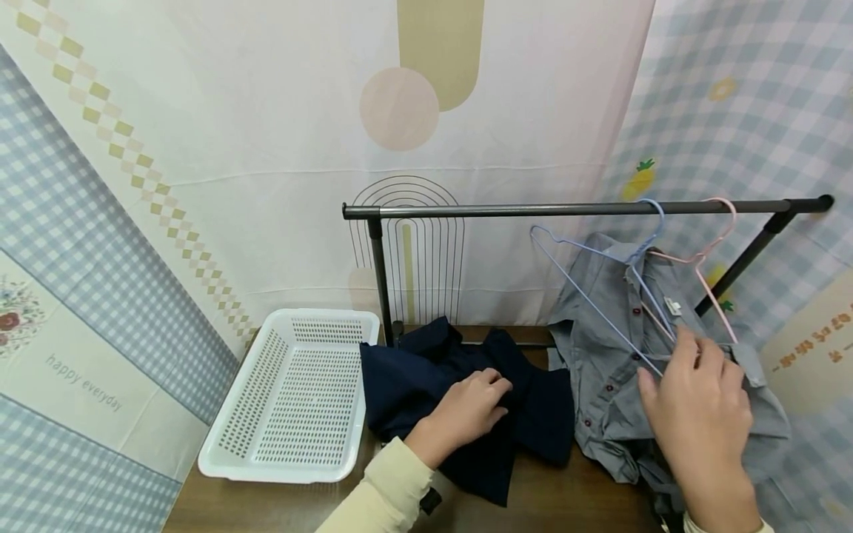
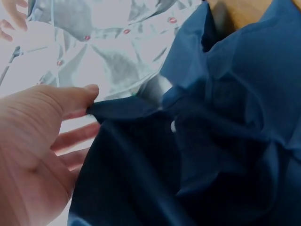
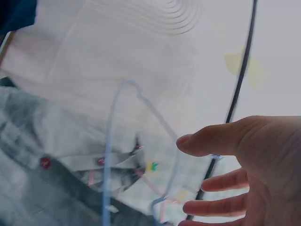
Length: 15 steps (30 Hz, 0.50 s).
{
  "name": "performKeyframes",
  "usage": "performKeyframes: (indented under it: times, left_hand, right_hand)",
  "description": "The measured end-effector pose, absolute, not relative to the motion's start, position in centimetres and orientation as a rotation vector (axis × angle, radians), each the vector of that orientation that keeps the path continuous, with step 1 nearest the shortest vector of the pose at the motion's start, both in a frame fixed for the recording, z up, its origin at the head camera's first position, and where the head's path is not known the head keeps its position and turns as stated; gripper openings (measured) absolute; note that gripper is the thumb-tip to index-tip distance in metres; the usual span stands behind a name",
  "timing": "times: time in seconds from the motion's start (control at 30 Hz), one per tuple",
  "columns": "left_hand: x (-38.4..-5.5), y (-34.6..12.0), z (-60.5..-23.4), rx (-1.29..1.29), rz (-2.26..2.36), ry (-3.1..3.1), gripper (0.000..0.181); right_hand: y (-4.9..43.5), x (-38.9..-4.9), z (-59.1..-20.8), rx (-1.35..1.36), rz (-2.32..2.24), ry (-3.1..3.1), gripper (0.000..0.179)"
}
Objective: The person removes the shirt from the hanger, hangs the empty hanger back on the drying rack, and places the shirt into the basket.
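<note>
A dark navy garment [image 1: 543,414] with a small white button lies crumpled on the wooden table. My left hand [image 1: 469,407] is over it, and in the left wrist view the thumb and fingers pinch an edge of the fabric [image 2: 124,108]. On the right, my right hand [image 1: 706,407] is beside a light blue wire hanger [image 1: 661,222] that hangs from the rail. The right wrist view shows its thumb and fingers spread apart, holding nothing. Behind the blue hanger, a grey shirt [image 1: 609,407] with red buttons hangs on a pink hanger [image 1: 733,215].
A black clothes rail [image 1: 493,211] spans the middle and right at the back. To the left stands a white perforated plastic basket [image 1: 286,474] on the brown table [image 1: 266,511]. Patterned cloth sheets [image 1: 266,96] surround the table.
</note>
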State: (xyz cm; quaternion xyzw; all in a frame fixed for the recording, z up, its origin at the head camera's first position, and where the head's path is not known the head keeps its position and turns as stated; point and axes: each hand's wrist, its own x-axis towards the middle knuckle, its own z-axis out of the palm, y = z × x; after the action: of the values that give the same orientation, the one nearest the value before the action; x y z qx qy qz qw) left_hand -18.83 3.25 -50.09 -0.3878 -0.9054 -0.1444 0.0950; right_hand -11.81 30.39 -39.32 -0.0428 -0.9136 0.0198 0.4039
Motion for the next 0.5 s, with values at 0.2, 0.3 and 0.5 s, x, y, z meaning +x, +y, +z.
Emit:
performKeyframes:
  times: [0.2,0.3,0.5]
  left_hand:
    - [-19.1,1.4,-48.9,-1.167,-0.468,-2.654,0.035]
    - [-19.4,-0.1,-48.2,-1.133,-0.474,-2.618,0.037]
    - [-19.9,-4.6,-47.1,-0.986,-0.567,-2.587,0.041]
  right_hand:
    - [28.9,-11.7,-38.8,0.089,0.100,-2.329,0.072]
    - [28.3,-12.2,-39.3,0.184,0.116,-2.326,0.069]
    - [27.3,-13.4,-41.1,0.341,0.180,-2.377,0.067]
